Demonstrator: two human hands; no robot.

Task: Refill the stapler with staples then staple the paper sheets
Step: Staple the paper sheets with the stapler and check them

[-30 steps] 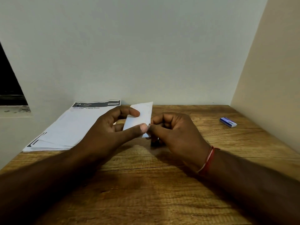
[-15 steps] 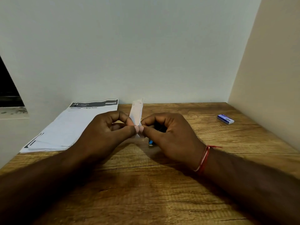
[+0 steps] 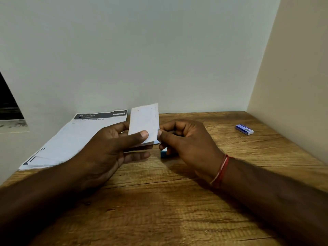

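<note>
My left hand (image 3: 113, 146) holds a small stack of white paper sheets (image 3: 144, 124) upright above the table, thumb across its lower front. Small staple marks show near the stack's top edge. My right hand (image 3: 184, 141) pinches the stack's lower right corner with thumb and forefinger. A blue stapler (image 3: 163, 154) lies on the wooden table (image 3: 177, 210) under my right hand, only its tip showing. A small blue and white staple box (image 3: 244, 129) lies at the far right of the table.
A pile of larger printed sheets (image 3: 74, 139) with a dark header lies at the far left of the table. A white wall stands behind, a beige wall closes the right side, and a dark opening is at the left.
The small stack turned from edge-on half a second ago to face me, and it sits slightly higher. Both hands keep their grip on it.
</note>
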